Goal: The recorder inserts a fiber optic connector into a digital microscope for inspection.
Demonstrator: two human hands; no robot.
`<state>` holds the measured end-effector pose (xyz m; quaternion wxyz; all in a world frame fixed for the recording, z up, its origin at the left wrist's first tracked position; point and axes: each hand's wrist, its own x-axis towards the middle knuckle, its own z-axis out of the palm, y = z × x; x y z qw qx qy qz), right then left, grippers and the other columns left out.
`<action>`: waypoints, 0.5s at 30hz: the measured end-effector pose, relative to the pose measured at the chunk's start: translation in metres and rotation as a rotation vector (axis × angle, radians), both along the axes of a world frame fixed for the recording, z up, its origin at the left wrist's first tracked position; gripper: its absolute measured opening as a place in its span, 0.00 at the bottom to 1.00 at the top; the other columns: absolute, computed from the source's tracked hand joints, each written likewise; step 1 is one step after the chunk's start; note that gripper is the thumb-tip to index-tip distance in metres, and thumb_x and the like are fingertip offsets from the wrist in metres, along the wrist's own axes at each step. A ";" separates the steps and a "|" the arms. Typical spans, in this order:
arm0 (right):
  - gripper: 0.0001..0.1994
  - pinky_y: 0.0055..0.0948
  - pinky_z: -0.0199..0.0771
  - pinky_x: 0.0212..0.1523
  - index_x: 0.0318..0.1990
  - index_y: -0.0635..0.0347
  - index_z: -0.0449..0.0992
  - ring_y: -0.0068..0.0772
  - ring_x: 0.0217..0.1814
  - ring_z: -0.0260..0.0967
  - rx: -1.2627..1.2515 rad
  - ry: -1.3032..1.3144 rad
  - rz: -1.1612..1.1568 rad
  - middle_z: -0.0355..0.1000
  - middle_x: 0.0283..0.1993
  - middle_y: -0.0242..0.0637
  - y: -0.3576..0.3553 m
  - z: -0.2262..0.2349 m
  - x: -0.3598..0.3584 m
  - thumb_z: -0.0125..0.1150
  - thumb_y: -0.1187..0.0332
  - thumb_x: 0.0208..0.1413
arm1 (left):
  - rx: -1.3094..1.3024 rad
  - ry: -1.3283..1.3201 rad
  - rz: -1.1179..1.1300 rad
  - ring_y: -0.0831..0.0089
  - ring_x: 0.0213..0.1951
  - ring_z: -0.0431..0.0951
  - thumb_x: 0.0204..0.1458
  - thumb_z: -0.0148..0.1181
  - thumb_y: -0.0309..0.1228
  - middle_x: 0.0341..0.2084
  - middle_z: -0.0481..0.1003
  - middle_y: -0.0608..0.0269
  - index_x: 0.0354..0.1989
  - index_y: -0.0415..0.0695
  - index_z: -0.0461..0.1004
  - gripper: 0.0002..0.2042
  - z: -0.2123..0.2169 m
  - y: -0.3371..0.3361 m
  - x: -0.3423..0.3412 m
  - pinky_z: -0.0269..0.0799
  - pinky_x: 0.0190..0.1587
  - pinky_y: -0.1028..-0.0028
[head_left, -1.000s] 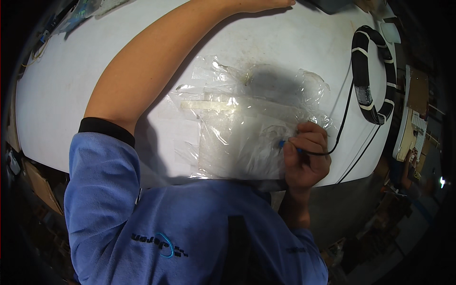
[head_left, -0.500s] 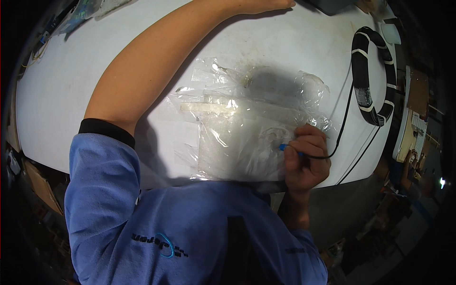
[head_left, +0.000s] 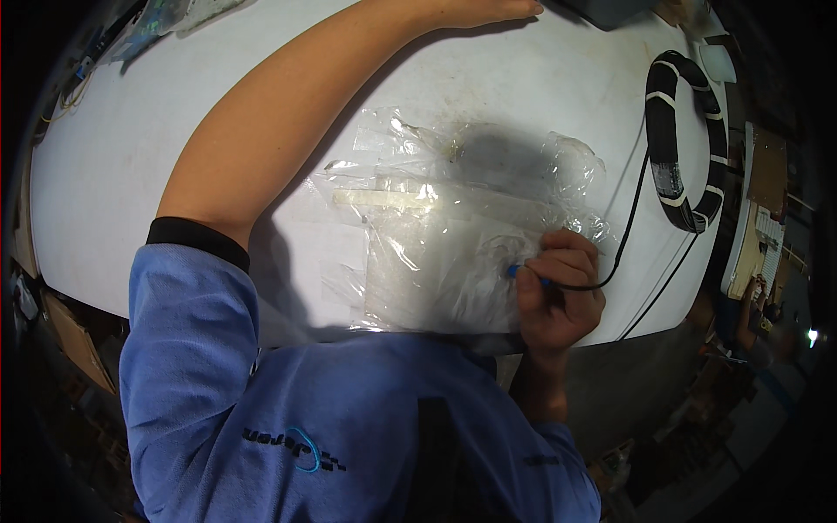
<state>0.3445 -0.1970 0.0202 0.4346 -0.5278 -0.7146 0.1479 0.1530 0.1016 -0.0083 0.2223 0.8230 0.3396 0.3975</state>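
The right hand (head_left: pixel 562 292) is holding the blue plug (head_left: pixel 513 271), which is the end of a black cable (head_left: pixel 618 259); the thumb and the fingers are closed narrowly around it, and the tip of the plug looks out on the left side of the grip. The plug is above the right part of the clear plastic (head_left: pixel 418 261), which lies wrinkled on the white table (head_left: pixel 105 174), near the edge by the person's body. Whether the plug touches the plastic, I cannot tell. From the hand, the cable makes a loose bend to the right and then goes up to the black coil (head_left: pixel 662 131), which is tied with white bands and lies at the right side of the table. A second, thin line of cable comes down from the coil to the near edge. The left arm reaches far across the table, and the left hand (head_left: pixel 488 9) is at the upper border of the view, near a dark box (head_left: pixel 602 10). Its visible fingers look rather straight, but the hand is partly cut off, so I cannot tell if it holds something. In my judgement, the step in hand is the positioning of the plug above the plastic, by the right hand alone. A next move with it would call for a firm pinch and some slack in the cable, so that the coil does not pull.
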 end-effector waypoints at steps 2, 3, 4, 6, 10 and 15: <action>0.07 0.40 0.81 0.47 0.34 0.60 0.82 0.44 0.44 0.78 -0.009 0.006 0.052 0.77 0.33 0.34 0.000 0.000 0.002 0.76 0.73 0.49 | 0.004 0.006 0.002 0.48 0.36 0.84 0.53 0.66 0.37 0.30 0.83 0.48 0.35 0.41 0.83 0.11 0.000 0.000 -0.001 0.79 0.41 0.57; 0.07 0.40 0.81 0.46 0.34 0.60 0.82 0.44 0.44 0.78 -0.004 0.030 0.051 0.77 0.33 0.34 0.000 0.000 0.002 0.76 0.74 0.49 | 0.001 0.011 0.006 0.48 0.36 0.84 0.53 0.66 0.37 0.31 0.83 0.48 0.35 0.41 0.83 0.11 0.001 0.000 -0.001 0.79 0.41 0.57; 0.07 0.39 0.81 0.46 0.34 0.60 0.82 0.44 0.44 0.78 0.001 0.054 0.051 0.77 0.33 0.34 0.001 -0.001 0.002 0.76 0.74 0.49 | -0.001 0.017 0.012 0.48 0.36 0.84 0.53 0.66 0.37 0.31 0.83 0.48 0.35 0.41 0.83 0.11 0.002 0.000 -0.003 0.79 0.41 0.57; 0.07 0.39 0.81 0.46 0.34 0.60 0.82 0.44 0.44 0.78 0.005 0.041 0.001 0.77 0.33 0.34 0.002 -0.001 -0.001 0.76 0.74 0.49 | 0.002 0.010 0.000 0.48 0.36 0.84 0.53 0.66 0.37 0.31 0.83 0.48 0.35 0.41 0.83 0.11 0.000 0.000 0.001 0.79 0.42 0.57; 0.07 0.39 0.81 0.46 0.34 0.60 0.81 0.44 0.44 0.78 -0.005 0.007 0.047 0.77 0.33 0.34 0.001 0.001 0.001 0.75 0.75 0.49 | 0.001 0.007 -0.007 0.48 0.37 0.84 0.53 0.66 0.37 0.31 0.83 0.48 0.35 0.41 0.83 0.11 0.001 -0.001 0.001 0.79 0.42 0.57; 0.07 0.38 0.80 0.45 0.34 0.59 0.81 0.44 0.44 0.77 0.001 0.057 0.021 0.77 0.34 0.34 0.002 -0.002 -0.001 0.76 0.75 0.49 | 0.005 0.012 -0.002 0.48 0.37 0.84 0.53 0.66 0.37 0.32 0.83 0.48 0.35 0.41 0.84 0.11 0.001 -0.001 0.000 0.79 0.43 0.57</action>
